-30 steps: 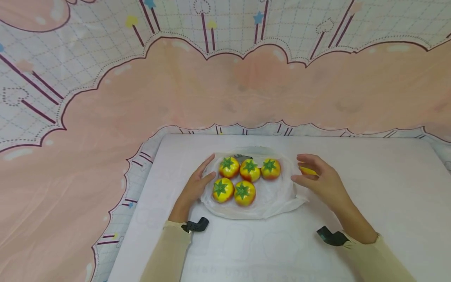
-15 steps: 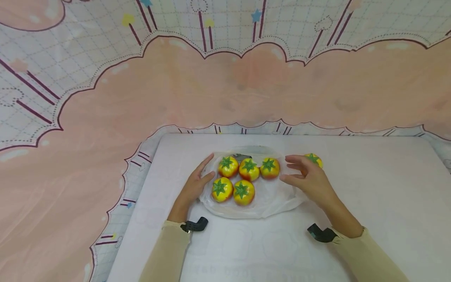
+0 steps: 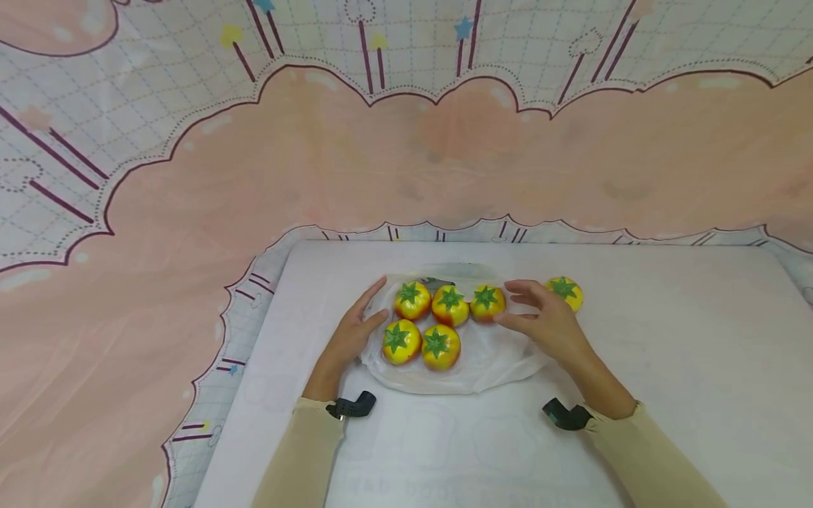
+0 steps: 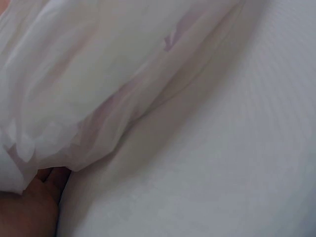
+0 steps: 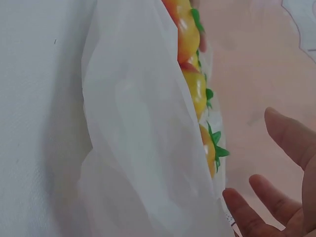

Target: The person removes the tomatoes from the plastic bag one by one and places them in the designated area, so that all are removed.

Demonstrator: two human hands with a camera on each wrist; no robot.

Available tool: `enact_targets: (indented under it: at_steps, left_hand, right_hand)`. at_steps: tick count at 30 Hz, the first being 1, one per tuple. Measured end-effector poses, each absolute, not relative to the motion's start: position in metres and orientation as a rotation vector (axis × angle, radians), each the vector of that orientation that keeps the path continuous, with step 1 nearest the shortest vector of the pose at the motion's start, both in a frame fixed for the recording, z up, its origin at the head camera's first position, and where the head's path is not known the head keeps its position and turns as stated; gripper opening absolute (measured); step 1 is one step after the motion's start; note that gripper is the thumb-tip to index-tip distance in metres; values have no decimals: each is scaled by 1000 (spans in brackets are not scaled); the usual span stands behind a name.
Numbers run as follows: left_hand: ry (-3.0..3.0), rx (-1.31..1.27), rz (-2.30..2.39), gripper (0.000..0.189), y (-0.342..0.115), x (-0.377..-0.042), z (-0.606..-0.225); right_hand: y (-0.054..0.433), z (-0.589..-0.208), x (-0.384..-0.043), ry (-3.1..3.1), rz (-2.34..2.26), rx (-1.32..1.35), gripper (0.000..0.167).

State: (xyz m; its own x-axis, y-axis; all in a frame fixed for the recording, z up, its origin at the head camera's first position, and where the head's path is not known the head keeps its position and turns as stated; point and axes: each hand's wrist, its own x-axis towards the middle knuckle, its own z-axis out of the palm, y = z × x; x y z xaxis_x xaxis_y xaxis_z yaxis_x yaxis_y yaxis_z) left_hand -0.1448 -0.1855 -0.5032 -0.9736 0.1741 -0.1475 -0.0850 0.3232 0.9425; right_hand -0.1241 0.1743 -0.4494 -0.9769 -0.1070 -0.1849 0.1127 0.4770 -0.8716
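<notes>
Over the right side of the white bag (image 3: 489, 363), the fingers of the right hand (image 3: 551, 317) are parted, holding nothing, just beside the rightmost of five fruits (image 3: 488, 304) showing at the bag's top. The left hand (image 3: 348, 331), fingers extended, touches the bag's left edge. A sixth fruit (image 3: 565, 291) lies on the bench (image 3: 692, 346), right of the bag. Reaching seems the step; next calls for curling round that rightmost fruit. Thin, crinkled plastic; round, glossy fruits with star-shaped caps.
</notes>
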Motion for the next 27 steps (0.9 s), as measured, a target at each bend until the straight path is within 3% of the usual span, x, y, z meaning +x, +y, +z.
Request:
enact_targets:
  at_steps: [27]
  left_hand:
    - [2353, 54, 1681, 57, -185, -146, -504]
  right_hand:
    - [158, -458, -141, 2514, -1405, 56, 70]
